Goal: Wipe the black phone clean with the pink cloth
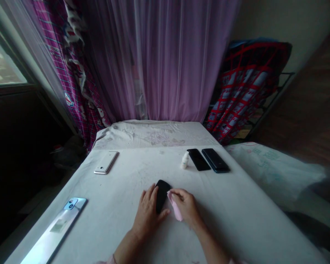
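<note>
One black phone (pixel 162 195) lay on the near half of the white-covered table (pixel 132 179). The left hand (pixel 147 211) rested along its left side, thumb by the near end; I could not tell whether it truly gripped. The right hand (pixel 187 206) pinched a pink cloth (pixel 177 212) beside the right edge. I judged that too light a left-hand hold could let a sideways push skid the phone, while a loosened pinch could drop the cloth.

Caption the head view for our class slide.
Left hand rests on a black phone; right hand holds a pink cloth beside it.
</note>
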A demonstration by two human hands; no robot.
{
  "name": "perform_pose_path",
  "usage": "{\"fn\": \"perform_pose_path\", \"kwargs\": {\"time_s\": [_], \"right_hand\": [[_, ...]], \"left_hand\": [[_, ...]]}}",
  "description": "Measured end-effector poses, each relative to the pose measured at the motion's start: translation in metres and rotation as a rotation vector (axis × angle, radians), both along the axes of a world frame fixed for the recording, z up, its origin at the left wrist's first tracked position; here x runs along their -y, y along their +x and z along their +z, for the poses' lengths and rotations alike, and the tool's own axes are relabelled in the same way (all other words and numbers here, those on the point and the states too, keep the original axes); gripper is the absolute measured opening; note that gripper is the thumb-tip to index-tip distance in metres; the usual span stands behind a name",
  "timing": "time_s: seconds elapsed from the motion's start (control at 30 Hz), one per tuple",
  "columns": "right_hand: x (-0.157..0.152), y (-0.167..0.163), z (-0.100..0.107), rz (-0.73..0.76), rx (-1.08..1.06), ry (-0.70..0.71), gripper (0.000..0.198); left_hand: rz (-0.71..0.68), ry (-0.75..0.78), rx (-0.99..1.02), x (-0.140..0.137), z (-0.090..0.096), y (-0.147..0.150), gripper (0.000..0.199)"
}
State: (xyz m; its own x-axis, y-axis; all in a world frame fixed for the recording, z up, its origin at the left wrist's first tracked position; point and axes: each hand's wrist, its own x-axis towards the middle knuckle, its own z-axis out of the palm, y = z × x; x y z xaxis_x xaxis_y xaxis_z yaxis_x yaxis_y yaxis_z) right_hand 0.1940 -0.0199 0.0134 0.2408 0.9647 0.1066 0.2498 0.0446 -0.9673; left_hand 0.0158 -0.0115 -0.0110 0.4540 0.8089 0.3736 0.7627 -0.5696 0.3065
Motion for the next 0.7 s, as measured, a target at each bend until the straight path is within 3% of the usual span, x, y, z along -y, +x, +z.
{"fn": "perform_pose_path", "kwargs": {"time_s": [0.13,0.27,0.5,0.6,0.7], "right_hand": [[-0.01,0.022,-0.005,-0.176,0.049,0.082,0.032],[-0.014,0.025,-0.012,-0.183,0.013,0.116,0.032],[-0.019,-0.001,-0.011,-0.133,-0.183,0.086,0.032],[-0.021,-0.002,-0.009,-0.095,-0.019,0.178,0.024],[-0.021,0.002,-0.008,-0.103,0.313,0.278,0.023]], "left_hand": [[0.097,-0.003,-0.023,-0.001,0.0,-0.01,0.079],[0.137,0.031,0.032,0.009,-0.005,-0.019,0.065],[-0.19,-0.084,0.008,-0.024,0.008,-0.024,0.065],[-0.23,-0.094,0.0,-0.039,0.01,-0.015,0.066],[-0.151,-0.006,0.039,-0.041,0.003,-0.01,0.073]]}}
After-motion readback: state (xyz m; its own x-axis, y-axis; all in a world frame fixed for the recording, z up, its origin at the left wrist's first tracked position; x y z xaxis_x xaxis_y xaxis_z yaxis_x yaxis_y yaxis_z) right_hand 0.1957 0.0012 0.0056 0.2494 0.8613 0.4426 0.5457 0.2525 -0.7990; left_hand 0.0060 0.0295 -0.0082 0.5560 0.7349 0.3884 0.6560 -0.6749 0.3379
